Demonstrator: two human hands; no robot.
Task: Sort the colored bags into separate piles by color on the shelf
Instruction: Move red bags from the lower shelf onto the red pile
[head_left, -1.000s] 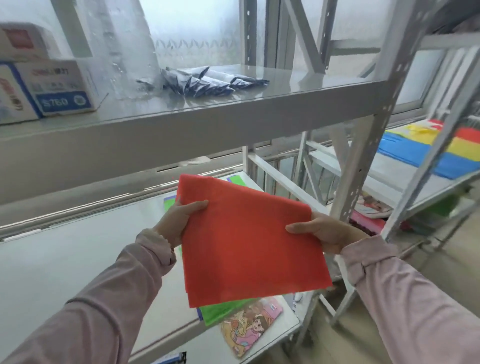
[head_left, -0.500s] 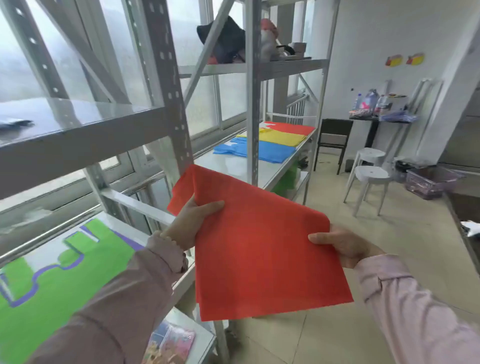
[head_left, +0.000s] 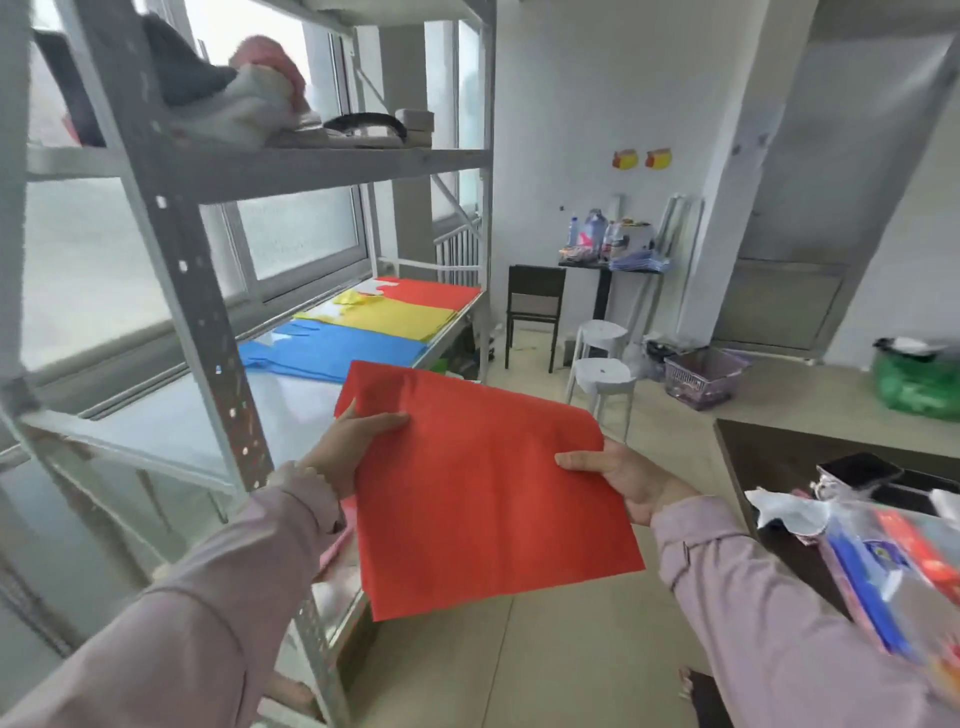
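Both hands, left hand (head_left: 353, 441) & right hand (head_left: 623, 478), are pinching red bag (head_left: 483, 499) edges flat, likely for stacking w/ red pile (head_left: 431, 294) on shelf (head_left: 171, 421).

Red bag (head_left: 483, 493): carried away from the green-bag shelf bay, now mostly over floor (head_left: 519, 665), at 6 o'clock of the blue pile (head_left: 332, 348), yellow pile (head_left: 395, 317) and red pile (head_left: 431, 293). These have drawn nearer, shifting from 2 o'clock to 11 o'clock of the view. Green bags, boxes and dark packets: gone from view; worktop (head_left: 779, 457) with loose clutter: newly in view at 4 o'clock.
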